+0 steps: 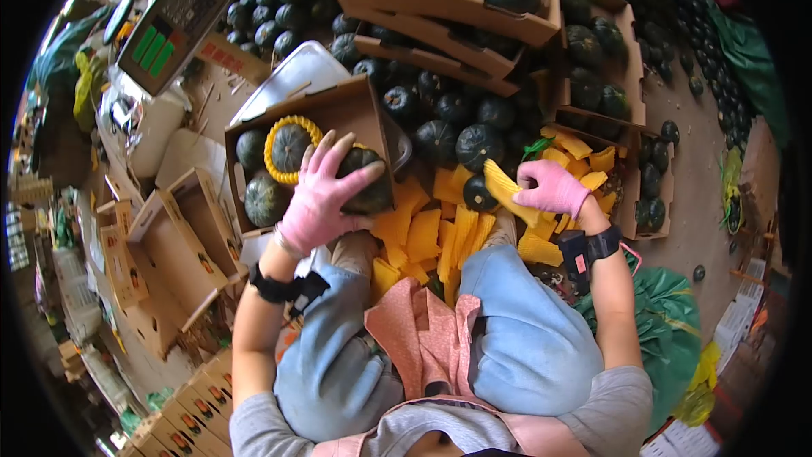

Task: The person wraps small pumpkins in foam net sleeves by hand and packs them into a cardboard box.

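My left hand (321,195), in a pink glove, has its fingers spread over the right side of a cardboard box (338,101). It lies against a dark green pumpkin (365,190), partly hidden under the fingers. Beside the fingertips, another green pumpkin (290,148) in the box has a yellow foam net (272,152) around it. Further pumpkins sit at the box's left side. My right hand (551,189), also gloved in pink, is closed on one yellow foam net sleeve (506,195), held above a heap of similar sleeves (423,233).
A scale with a lit green display (152,51) stands at upper left. Cardboard trays (182,245) lie at left. Stacked boxes of pumpkins (457,0) rise ahead, with loose pumpkins (478,145) below them. A green sack (660,313) lies by my right leg.
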`<action>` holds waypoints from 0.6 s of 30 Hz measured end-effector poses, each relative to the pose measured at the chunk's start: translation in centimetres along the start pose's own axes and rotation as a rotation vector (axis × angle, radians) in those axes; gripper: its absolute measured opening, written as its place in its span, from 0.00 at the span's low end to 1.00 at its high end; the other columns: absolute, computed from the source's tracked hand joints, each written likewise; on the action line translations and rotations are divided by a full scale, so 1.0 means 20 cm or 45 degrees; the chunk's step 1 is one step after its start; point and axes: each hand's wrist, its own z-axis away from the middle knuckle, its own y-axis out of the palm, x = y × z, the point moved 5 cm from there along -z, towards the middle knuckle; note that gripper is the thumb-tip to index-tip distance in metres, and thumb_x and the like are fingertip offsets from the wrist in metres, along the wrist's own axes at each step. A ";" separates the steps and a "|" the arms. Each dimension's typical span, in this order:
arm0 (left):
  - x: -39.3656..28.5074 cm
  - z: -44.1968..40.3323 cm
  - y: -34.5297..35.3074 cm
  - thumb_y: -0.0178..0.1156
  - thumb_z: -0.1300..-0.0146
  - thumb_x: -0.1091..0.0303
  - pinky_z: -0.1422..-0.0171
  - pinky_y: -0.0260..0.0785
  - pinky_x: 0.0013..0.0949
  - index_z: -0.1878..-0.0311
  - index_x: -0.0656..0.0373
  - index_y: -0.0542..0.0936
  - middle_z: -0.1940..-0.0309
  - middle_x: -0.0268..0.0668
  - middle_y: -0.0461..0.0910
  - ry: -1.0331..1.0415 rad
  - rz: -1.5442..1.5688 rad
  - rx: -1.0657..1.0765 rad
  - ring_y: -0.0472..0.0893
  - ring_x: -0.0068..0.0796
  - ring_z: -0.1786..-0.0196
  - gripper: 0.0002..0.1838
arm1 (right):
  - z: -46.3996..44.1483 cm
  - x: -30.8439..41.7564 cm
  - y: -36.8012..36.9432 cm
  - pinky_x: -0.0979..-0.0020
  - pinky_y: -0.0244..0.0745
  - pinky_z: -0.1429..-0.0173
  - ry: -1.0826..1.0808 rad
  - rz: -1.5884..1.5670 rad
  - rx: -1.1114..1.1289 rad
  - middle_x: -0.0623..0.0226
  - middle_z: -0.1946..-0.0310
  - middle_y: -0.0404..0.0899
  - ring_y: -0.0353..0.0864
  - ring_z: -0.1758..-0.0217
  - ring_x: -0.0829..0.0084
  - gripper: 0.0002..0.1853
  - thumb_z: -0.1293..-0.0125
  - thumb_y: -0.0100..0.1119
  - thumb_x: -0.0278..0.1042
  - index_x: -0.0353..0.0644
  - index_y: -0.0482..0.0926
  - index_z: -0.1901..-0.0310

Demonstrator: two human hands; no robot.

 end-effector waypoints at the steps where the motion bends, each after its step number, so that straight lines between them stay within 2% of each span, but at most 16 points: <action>1: -0.04 0.00 -0.04 0.74 0.63 0.55 0.30 0.53 0.57 0.51 0.45 0.80 0.34 0.48 0.62 -0.004 -0.031 -0.055 0.60 0.60 0.32 0.30 | 0.01 0.09 -0.03 0.67 0.69 0.69 -0.033 -0.106 -0.097 0.62 0.81 0.72 0.73 0.76 0.70 0.12 0.51 0.63 0.39 0.39 0.74 0.75; 2: -0.10 -0.02 -0.09 0.73 0.58 0.53 0.35 0.59 0.54 0.55 0.49 0.81 0.42 0.47 0.69 0.085 -0.032 -0.208 0.66 0.56 0.37 0.24 | 0.02 0.18 -0.06 0.68 0.69 0.69 -0.064 -0.199 -0.200 0.63 0.81 0.72 0.72 0.76 0.73 0.12 0.51 0.63 0.38 0.39 0.74 0.75; 4: -0.16 -0.04 -0.08 0.70 0.53 0.51 0.44 0.65 0.50 0.58 0.55 0.79 0.53 0.45 0.73 0.156 0.399 -0.180 0.72 0.52 0.47 0.23 | -0.02 0.35 -0.03 0.72 0.68 0.68 -0.178 -0.568 -0.379 0.72 0.78 0.69 0.68 0.73 0.80 0.11 0.46 0.63 0.36 0.38 0.75 0.72; 6: -0.29 -0.12 -0.10 0.70 0.51 0.53 0.51 0.67 0.45 0.60 0.59 0.76 0.60 0.44 0.73 0.195 0.551 -0.074 0.73 0.49 0.56 0.22 | -0.12 0.53 0.07 0.72 0.69 0.65 -0.321 -0.621 -0.327 0.70 0.74 0.73 0.70 0.70 0.79 0.12 0.44 0.64 0.37 0.36 0.77 0.66; 7: -0.32 -0.16 -0.12 0.70 0.50 0.53 0.52 0.68 0.44 0.61 0.59 0.75 0.61 0.44 0.72 0.166 0.539 -0.085 0.73 0.49 0.57 0.22 | -0.18 0.59 0.15 0.70 0.70 0.64 -0.376 -0.902 -0.257 0.68 0.72 0.74 0.72 0.69 0.78 0.13 0.43 0.63 0.38 0.35 0.76 0.65; 8: -0.34 -0.17 -0.12 0.70 0.50 0.54 0.53 0.68 0.44 0.61 0.60 0.74 0.62 0.45 0.72 0.145 0.531 -0.091 0.73 0.49 0.59 0.22 | -0.20 0.65 0.16 0.69 0.70 0.64 -0.366 -0.712 -0.232 0.66 0.73 0.74 0.72 0.68 0.77 0.12 0.40 0.61 0.38 0.35 0.76 0.64; 9: -0.33 -0.17 -0.09 0.69 0.49 0.53 0.55 0.67 0.43 0.61 0.60 0.74 0.63 0.45 0.71 0.072 0.460 -0.176 0.72 0.48 0.60 0.22 | -0.23 0.65 0.20 0.69 0.69 0.63 -0.391 -0.662 -0.296 0.65 0.72 0.73 0.72 0.66 0.78 0.15 0.38 0.61 0.42 0.35 0.75 0.65; 10: -0.30 -0.16 -0.07 0.68 0.47 0.53 0.57 0.67 0.42 0.61 0.60 0.73 0.63 0.45 0.71 -0.019 0.396 -0.256 0.72 0.48 0.61 0.22 | -0.23 0.67 0.22 0.71 0.70 0.63 -0.424 -0.909 -0.232 0.66 0.69 0.73 0.72 0.66 0.78 0.20 0.38 0.59 0.49 0.37 0.73 0.63; 12: -0.21 -0.13 -0.05 0.67 0.45 0.51 0.60 0.66 0.39 0.62 0.61 0.72 0.65 0.44 0.71 -0.013 0.521 -0.351 0.71 0.44 0.64 0.23 | -0.22 0.71 0.27 0.75 0.72 0.62 -0.529 -1.424 -0.033 0.70 0.65 0.74 0.73 0.65 0.79 0.29 0.39 0.57 0.64 0.40 0.71 0.60; 14: -0.14 -0.10 -0.03 0.66 0.44 0.50 0.62 0.65 0.33 0.63 0.61 0.71 0.68 0.37 0.70 -0.079 0.930 -0.321 0.71 0.33 0.66 0.23 | -0.18 0.77 0.26 0.77 0.72 0.62 -0.559 -1.398 0.100 0.72 0.65 0.71 0.73 0.63 0.78 0.33 0.40 0.56 0.68 0.41 0.67 0.56; 15: -0.13 -0.07 0.00 0.64 0.41 0.48 0.62 0.62 0.26 0.63 0.59 0.70 0.69 0.29 0.68 -0.223 1.445 -0.229 0.68 0.21 0.66 0.23 | -0.16 0.80 0.25 0.75 0.71 0.57 -0.597 -1.251 0.129 0.69 0.65 0.69 0.71 0.59 0.77 0.37 0.45 0.58 0.71 0.40 0.66 0.55; 16: -0.14 -0.08 -0.02 0.62 0.39 0.47 0.61 0.60 0.22 0.63 0.58 0.70 0.68 0.25 0.65 -0.182 1.537 -0.297 0.65 0.15 0.65 0.22 | -0.13 0.85 0.22 0.74 0.68 0.50 -0.740 -1.200 -0.004 0.68 0.63 0.68 0.68 0.55 0.76 0.36 0.48 0.66 0.66 0.41 0.65 0.55; 18: -0.09 -0.06 0.02 0.61 0.37 0.47 0.60 0.60 0.22 0.62 0.57 0.70 0.67 0.25 0.66 -0.333 1.649 -0.391 0.65 0.15 0.64 0.21 | -0.07 0.93 0.18 0.72 0.65 0.46 -0.791 -0.887 -0.227 0.66 0.61 0.67 0.67 0.54 0.74 0.34 0.50 0.72 0.56 0.41 0.65 0.55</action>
